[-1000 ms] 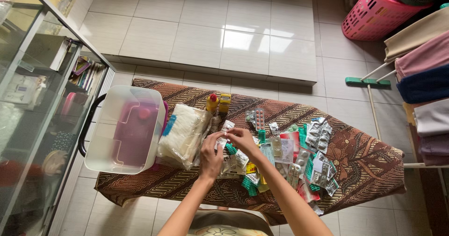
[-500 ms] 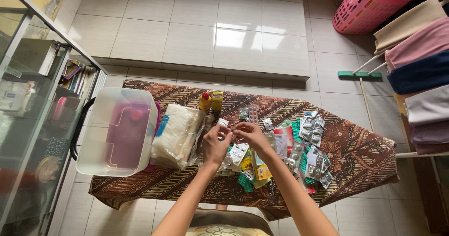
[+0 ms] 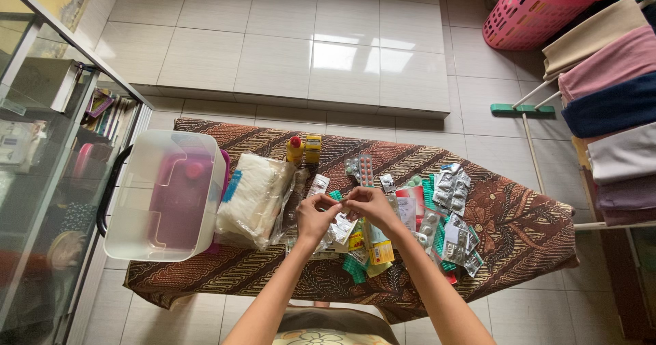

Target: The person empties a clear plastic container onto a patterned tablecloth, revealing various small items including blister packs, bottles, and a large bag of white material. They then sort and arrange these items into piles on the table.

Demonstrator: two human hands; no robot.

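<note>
My left hand (image 3: 314,218) and my right hand (image 3: 369,205) meet over the middle of a batik-covered table (image 3: 519,229). Both pinch a small pale pill strip (image 3: 343,210) between their fingertips. Under and around the hands lies a pile of blister packs and sachets (image 3: 410,225), silver, green, red and yellow. A white strip (image 3: 318,184) lies just above my left hand.
A clear plastic box (image 3: 167,195) with a purple case inside stands at the table's left end, a bag of white gauze (image 3: 253,198) beside it. Two small yellow bottles (image 3: 304,150) stand at the far edge. A glass cabinet (image 3: 41,167) is on the left, folded cloths (image 3: 608,106) and a pink basket (image 3: 529,10) on the right.
The hands have drawn closer together over the pile, fingertips now meeting on the small strip. The view shifted slightly, so everything sits a little further left.
</note>
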